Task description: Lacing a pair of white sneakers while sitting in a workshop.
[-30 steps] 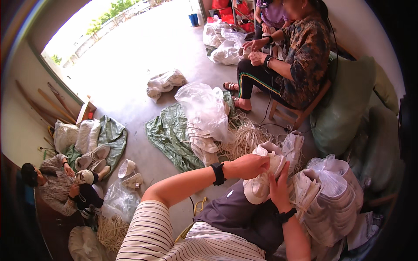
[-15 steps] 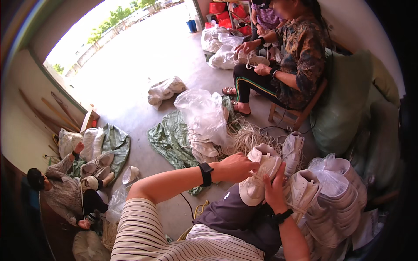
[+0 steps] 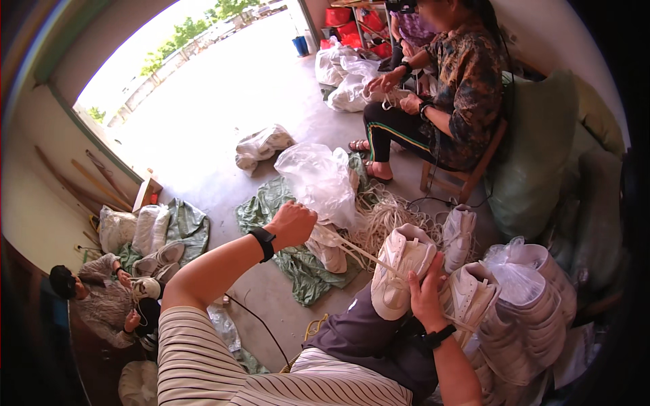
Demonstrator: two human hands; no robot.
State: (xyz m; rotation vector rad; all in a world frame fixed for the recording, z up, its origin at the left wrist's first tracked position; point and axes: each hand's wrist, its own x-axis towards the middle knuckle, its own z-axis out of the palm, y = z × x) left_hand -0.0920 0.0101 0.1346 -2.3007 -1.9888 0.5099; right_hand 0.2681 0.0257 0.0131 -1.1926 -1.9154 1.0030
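A white sneaker point(image 3: 401, 271) rests over my lap, toe pointing toward me. My right hand point(image 3: 426, 298) grips its right side, with the thumb by the lacing area. My left hand point(image 3: 294, 223) is closed in a fist out to the left, above the green sheet. From it a pale shoelace point(image 3: 359, 253) runs taut to the front of the sneaker. Right of my right hand, another white sneaker point(image 3: 471, 298) with laces stands against stacked pale shoe pieces point(image 3: 525, 331). One more white shoe point(image 3: 459, 233) stands on the floor just beyond.
A heap of loose laces point(image 3: 386, 213) lies ahead, beside a clear plastic bag point(image 3: 315, 177) and a green woven sheet point(image 3: 305, 277). One person point(image 3: 467, 95) sits on a wooden chair at the far right, another point(image 3: 101, 298) at the left. Large green sacks point(image 3: 535, 149) stand at right.
My left hand has moved from the sneaker's opening out to the left, drawing the shoelace straight. My right hand still holds the sneaker. The person at left has brought both hands near a shoe.
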